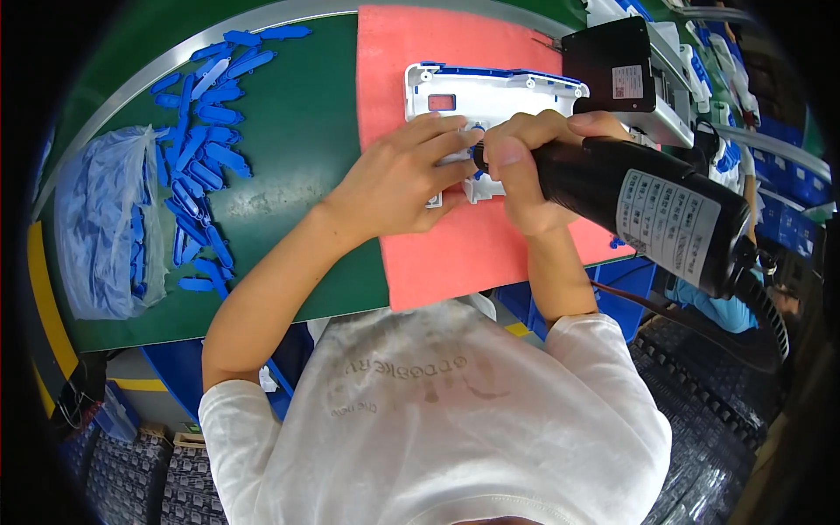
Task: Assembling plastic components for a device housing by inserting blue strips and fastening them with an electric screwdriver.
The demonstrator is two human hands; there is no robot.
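Note:
A white plastic housing [490, 94] with blue trim lies on a salmon-pink mat [455, 254]. My left hand [402, 175] lies flat on the housing's near part, fingers spread, pressing it down. My right hand [525, 166] is wrapped around a black electric screwdriver [647, 206], whose tip meets the housing between my two hands. The tip itself is hidden behind my fingers. The tool's cable runs off to the lower right.
Several blue plastic clips [206, 131] lie scattered on the green work surface [297, 175] to the left, beside a clear bag [96, 219] of more blue parts. A black box [612, 66] stands at the mat's far right corner. Blue bins [626, 280] sit below the table edge.

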